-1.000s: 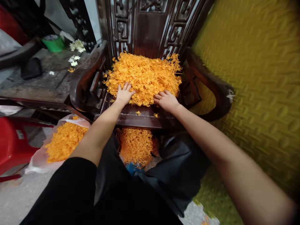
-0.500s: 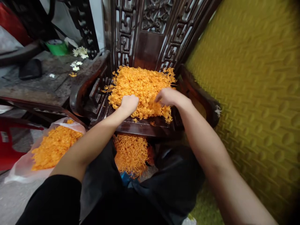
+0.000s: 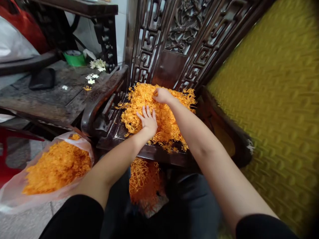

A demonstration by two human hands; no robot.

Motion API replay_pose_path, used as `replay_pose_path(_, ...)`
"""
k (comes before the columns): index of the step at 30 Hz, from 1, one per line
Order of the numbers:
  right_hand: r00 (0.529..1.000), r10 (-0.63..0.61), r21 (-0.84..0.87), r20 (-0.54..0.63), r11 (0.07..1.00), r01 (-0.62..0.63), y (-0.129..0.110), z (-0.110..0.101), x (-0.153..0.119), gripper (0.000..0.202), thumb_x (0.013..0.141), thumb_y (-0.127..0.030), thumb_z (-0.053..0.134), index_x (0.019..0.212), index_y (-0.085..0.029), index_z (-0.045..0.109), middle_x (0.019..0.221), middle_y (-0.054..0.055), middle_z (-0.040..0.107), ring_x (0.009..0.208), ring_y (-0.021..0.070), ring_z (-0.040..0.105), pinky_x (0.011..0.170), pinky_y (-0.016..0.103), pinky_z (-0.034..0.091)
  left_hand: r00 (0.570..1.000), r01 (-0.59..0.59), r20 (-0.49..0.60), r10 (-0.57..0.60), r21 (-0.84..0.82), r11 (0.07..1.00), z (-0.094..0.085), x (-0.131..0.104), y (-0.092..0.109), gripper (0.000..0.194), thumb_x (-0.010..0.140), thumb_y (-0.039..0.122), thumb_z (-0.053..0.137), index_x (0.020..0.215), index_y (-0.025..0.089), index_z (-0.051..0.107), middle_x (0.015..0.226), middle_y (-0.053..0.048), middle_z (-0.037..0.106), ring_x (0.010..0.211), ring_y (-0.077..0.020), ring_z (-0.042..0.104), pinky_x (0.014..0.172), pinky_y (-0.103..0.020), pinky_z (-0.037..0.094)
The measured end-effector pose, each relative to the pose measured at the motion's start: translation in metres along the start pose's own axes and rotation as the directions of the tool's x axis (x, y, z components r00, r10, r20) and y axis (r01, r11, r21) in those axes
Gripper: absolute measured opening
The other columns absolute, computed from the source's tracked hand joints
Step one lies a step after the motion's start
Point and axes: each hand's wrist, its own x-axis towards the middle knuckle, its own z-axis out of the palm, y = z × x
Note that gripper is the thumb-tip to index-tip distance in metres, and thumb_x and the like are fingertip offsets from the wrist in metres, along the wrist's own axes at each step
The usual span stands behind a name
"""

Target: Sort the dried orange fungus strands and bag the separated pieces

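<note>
Head view. A heap of orange strands [image 3: 161, 116] lies on the seat of a dark carved wooden chair [image 3: 159, 49], at the centre of the frame, reaching from the chair's back down to the seat's front edge.

The left hand [image 3: 148, 122] lies flat on the near left part of the heap, palm down, fingers spread and pointing up the frame. It presses on the strands and grips none. Strands lie under it, beyond it, and to both its sides.

The right hand [image 3: 161, 95] is further up the frame, at the top of the heap near the chair's back. Its fingers are curled down into the strands, loosely closed. Whether it has a tuft in its grasp cannot be told, as the fingertips are buried. The heap spreads below and to the right of this hand, and the right forearm crosses over the heap's right side.

At the lower left of the frame a clear plastic bag [image 3: 15, 196] lies open with more orange strands in it. Another bunch of strands [image 3: 144, 181] shows under the seat's front edge, between the person's black-clad knees.

In the upper left stands a dark worn table [image 3: 50, 96] bearing a green tape roll [image 3: 74, 58] and small white flowers [image 3: 97, 63]. The right of the frame is filled by a yellow woven surface [image 3: 274, 99].
</note>
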Motion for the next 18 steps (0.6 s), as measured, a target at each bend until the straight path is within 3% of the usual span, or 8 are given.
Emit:
replay_pose_path(2,0.999,-0.009,0.004,-0.039,1.000,0.009,0.006,-0.005,-0.006,0.019,0.090,-0.018,0.065,0.104,-0.015,0.077,0.112,0.016,0.076,0.108,0.0318,0.069,0.099,0.039,0.052,1.000,-0.012,0.001,0.012,-0.009,1.000,-0.001,0.000,0.000,0.100,0.092,0.053,0.066,0.170,0.019,0.013,0.176,-0.021,-0.005,0.162,-0.0469,-0.009,0.121,-0.079,0.002)
replay_pose_path(6,0.970,0.056,0.045,-0.237,0.998,-0.046,0.015,-0.014,-0.020,0.026,0.098,-0.023,0.051,0.106,-0.015,0.075,0.123,0.017,0.071,0.114,0.0300,0.063,0.102,0.042,0.049,1.000,-0.022,-0.009,0.022,-0.087,0.996,-0.002,0.002,-0.001,0.101,0.091,0.052,0.069,0.170,0.022,0.014,0.176,-0.020,-0.002,0.161,-0.0481,-0.010,0.119,-0.081,-0.002)
replay_pose_path(8,0.929,0.165,0.171,-0.332,0.979,-0.113,0.019,-0.018,-0.019,0.028,0.100,-0.021,0.047,0.107,-0.013,0.073,0.118,0.016,0.071,0.109,0.0273,0.065,0.099,0.041,0.051,0.999,-0.044,-0.034,0.040,-0.125,0.991,-0.001,0.003,-0.001,0.104,0.089,0.050,0.072,0.170,0.027,0.011,0.176,-0.020,0.000,0.161,-0.0498,-0.010,0.117,-0.084,-0.003)
replay_pose_path(10,0.852,0.314,0.373,-0.418,0.915,-0.154,0.025,-0.030,-0.009,0.026,0.100,-0.017,0.045,0.105,-0.011,0.070,0.107,0.013,0.073,0.100,0.0235,0.067,0.092,0.038,0.053,0.997,-0.060,-0.048,0.054,-0.126,0.990,0.000,0.003,-0.002,0.105,0.088,0.050,0.074,0.169,0.033,0.009,0.177,-0.017,0.001,0.161,-0.0513,-0.008,0.115,-0.086,-0.003)
replay_pose_path(12,0.732,0.450,0.546,-0.512,0.828,-0.128,0.034,-0.054,0.006,0.024,0.098,-0.013,0.044,0.099,-0.010,0.067,0.097,0.009,0.071,0.092,0.0200,0.067,0.086,0.034,0.052,0.997,-0.066,-0.045,0.062,-0.109,0.992,0.001,0.003,-0.003,0.101,0.089,0.051,0.073,0.168,0.038,0.012,0.178,-0.015,0.001,0.161,-0.0513,-0.007,0.115,-0.087,-0.002)
replay_pose_path(14,0.613,0.501,0.591,-0.611,0.804,-0.068,0.048,-0.090,0.022,0.023,0.098,-0.010,0.041,0.095,-0.010,0.064,0.093,0.007,0.069,0.087,0.0175,0.066,0.084,0.032,0.051,0.997,-0.072,-0.038,0.069,-0.105,0.992,0.003,0.004,-0.005,0.096,0.089,0.051,0.071,0.168,0.039,0.018,0.178,-0.015,0.002,0.161,-0.0504,-0.008,0.115,-0.086,-0.002)
replay_pose_path(16,0.544,0.469,0.555,-0.695,0.832,-0.009,0.065,-0.133,0.033,0.020,0.099,-0.009,0.042,0.094,-0.010,0.062,0.094,0.010,0.068,0.087,0.0161,0.063,0.084,0.031,0.048,0.996,-0.084,-0.039,0.081,-0.103,0.991,0.004,0.005,-0.006,0.091,0.090,0.052,0.071,0.167,0.039,0.024,0.178,-0.015,0.002,0.162,-0.0494,-0.009,0.116,-0.085,-0.001)
replay_pose_path(18,0.524,0.336,0.442,-0.783,0.893,0.089,0.080,-0.174,0.036,0.020,0.100,-0.011,0.038,0.096,-0.010,0.058,0.098,0.013,0.066,0.090,0.0166,0.061,0.086,0.031,0.047,0.996,-0.081,-0.034,0.078,-0.094,0.992,0.004,0.006,-0.007,0.089,0.089,0.052,0.072,0.166,0.041,0.027,0.178,-0.014,0.002,0.162,-0.0492,-0.009,0.116,-0.085,0.000)
